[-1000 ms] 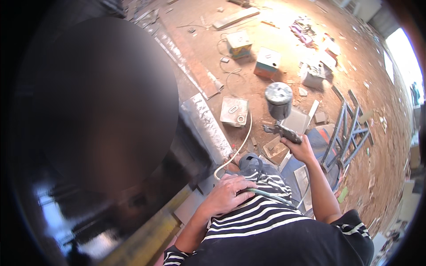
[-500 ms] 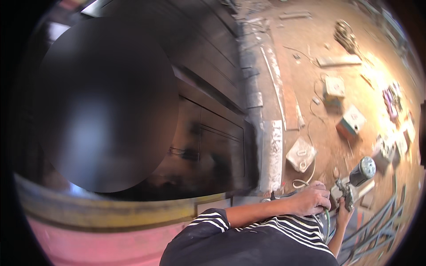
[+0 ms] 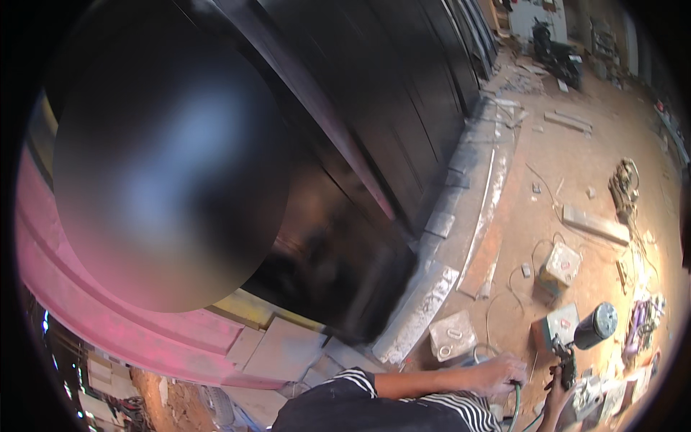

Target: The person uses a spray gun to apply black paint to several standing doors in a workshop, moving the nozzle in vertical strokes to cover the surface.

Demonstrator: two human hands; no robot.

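Observation:
My right hand (image 3: pixel 557 389) is wrapped round the handle of a spray gun (image 3: pixel 566 363), whose dark cylindrical cup (image 3: pixel 596 325) sticks up toward the right. My left hand (image 3: pixel 502 374) is closed on a thin green hose (image 3: pixel 516 405), a short way left of the gun. My left forearm reaches across from the lower middle. Beyond my hands, to the left, stands a large glossy black panelled surface (image 3: pixel 374 93) that mirrors dim shapes. A big round blurred patch hides much of its left part.
White-topped square cans (image 3: pixel 561 265) and a dusty white container (image 3: pixel 453 335) stand on the brown floor (image 3: pixel 547 151). Paper strips (image 3: pixel 419 309) line the black panel's foot. A pink ledge (image 3: pixel 144 320) curves at lower left. A wooden block (image 3: pixel 596 225) and cables lie right; a motorbike (image 3: pixel 558 56) stands far back.
My view has swung, bringing the motorbike and more of the pink ledge into sight. Both hands now appear lower in the picture, still holding the hose and the spray gun.

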